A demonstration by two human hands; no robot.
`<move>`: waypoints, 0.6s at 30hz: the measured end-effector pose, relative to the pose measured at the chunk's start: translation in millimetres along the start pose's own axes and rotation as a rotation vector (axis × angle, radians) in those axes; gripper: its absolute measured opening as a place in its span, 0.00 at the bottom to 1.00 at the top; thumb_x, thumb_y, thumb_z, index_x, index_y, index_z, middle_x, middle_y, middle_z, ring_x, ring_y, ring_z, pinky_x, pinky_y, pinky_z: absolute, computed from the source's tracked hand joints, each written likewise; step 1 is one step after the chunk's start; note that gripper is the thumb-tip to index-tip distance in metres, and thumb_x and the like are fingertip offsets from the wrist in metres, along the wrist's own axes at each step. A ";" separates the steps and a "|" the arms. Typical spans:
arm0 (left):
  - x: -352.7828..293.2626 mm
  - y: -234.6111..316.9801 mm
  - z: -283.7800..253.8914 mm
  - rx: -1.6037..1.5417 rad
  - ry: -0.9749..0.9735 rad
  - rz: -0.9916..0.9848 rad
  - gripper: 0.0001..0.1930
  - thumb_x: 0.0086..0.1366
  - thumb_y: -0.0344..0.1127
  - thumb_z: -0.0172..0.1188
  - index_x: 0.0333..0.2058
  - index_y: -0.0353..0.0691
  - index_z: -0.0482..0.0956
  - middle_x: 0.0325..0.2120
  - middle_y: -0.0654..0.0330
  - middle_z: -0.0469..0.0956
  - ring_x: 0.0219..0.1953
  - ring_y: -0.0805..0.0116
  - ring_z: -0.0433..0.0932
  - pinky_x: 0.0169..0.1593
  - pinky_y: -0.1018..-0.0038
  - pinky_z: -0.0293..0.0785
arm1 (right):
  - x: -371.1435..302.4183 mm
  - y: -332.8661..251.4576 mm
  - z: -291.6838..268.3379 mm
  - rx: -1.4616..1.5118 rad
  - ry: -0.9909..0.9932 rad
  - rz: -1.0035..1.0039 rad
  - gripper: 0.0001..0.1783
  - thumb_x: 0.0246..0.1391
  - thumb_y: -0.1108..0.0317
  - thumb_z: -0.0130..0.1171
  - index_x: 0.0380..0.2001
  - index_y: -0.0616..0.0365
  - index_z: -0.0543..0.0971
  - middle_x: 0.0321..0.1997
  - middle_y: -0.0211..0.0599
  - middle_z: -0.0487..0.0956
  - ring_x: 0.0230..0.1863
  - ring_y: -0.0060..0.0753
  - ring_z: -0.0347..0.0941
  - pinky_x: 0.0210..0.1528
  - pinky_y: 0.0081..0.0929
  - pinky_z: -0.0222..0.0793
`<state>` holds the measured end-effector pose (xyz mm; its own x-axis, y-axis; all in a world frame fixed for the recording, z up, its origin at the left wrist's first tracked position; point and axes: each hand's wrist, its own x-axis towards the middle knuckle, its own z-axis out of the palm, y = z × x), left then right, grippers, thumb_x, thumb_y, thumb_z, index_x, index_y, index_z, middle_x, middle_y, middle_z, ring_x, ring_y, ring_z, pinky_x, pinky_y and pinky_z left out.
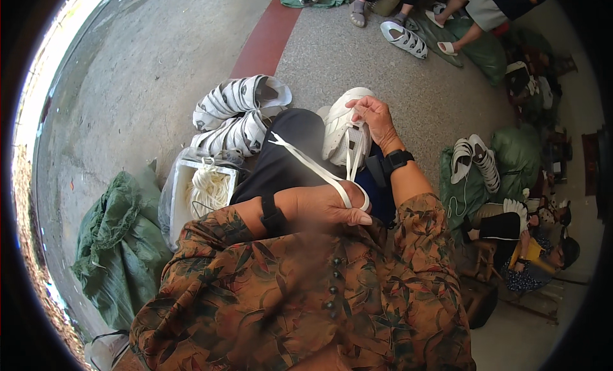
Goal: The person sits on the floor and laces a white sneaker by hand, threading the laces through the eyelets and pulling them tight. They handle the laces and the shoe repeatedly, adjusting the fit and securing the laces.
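A white sneaker [345,132] stands in front of me beside my dark-trousered knee. My right hand [375,119] is on the sneaker's upper, its fingers bent and gripping near the lacing; what lies under the fingertips is partly hidden. A flat white shoelace [313,164] runs from the sneaker to my left hand [338,205], loops round it, and leaves two loose ends over my knee. That left hand is closed on the lace, thumb pointing right.
Left of my knee are striped white shoes [233,109] and a white box [183,191] of cream laces. Green sacks [121,243] lie at left; another sack [516,157] carries more shoes at right. Other people [491,10] sit at upper right and lower right.
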<state>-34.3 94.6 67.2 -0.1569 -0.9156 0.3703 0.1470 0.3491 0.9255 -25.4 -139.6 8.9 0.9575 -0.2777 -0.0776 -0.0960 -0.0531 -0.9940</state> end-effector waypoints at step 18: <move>15.7 24.2 2.0 0.394 0.023 0.241 0.19 0.66 0.46 0.50 0.23 0.36 0.71 0.23 0.58 0.69 0.31 0.55 0.67 0.40 0.62 0.64 | -109.0 6.6 27.7 -0.535 0.148 -0.486 0.13 0.44 0.74 0.57 0.36 0.66 0.77 0.40 0.51 0.76 0.43 0.50 0.74 0.47 0.34 0.69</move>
<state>-35.2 89.1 95.5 -0.1413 -0.8016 0.5810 -0.2067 0.5978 0.7746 -122.9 -83.1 8.7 0.8826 -0.2281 0.4112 0.1745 -0.6532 -0.7368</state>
